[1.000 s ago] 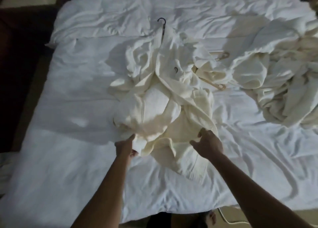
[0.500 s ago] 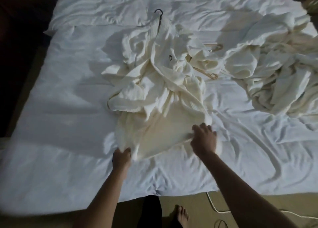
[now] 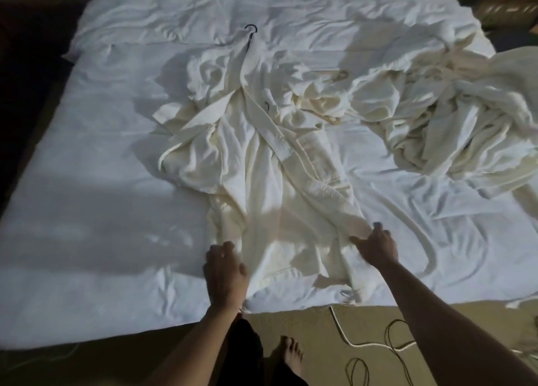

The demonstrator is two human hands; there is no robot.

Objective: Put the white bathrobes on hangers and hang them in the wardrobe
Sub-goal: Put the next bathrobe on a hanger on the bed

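A white bathrobe (image 3: 262, 164) lies lengthwise in the middle of the bed (image 3: 87, 211), collar at the far end. A black hanger hook (image 3: 251, 28) sticks out of the collar. The robe's hem reaches the bed's near edge. My left hand (image 3: 225, 269) grips the hem's left side with curled fingers. My right hand (image 3: 375, 244) holds the hem's right side, thumb spread to the left. A second white bathrobe (image 3: 454, 117) sits in a crumpled heap at the right. Two wooden hangers (image 3: 334, 75) (image 3: 332, 119) lie between the robes, partly covered.
A loose robe belt (image 3: 425, 240) trails over the sheet to the right of my right hand. Cables (image 3: 364, 345) lie on the floor below the bed's edge beside my bare foot (image 3: 292, 356). Dark furniture (image 3: 26, 50) runs along the bed's left side.
Both hands pulled the robe's bunched lower part toward the bed's near edge. The skirt now lies stretched out instead of folded up on itself.
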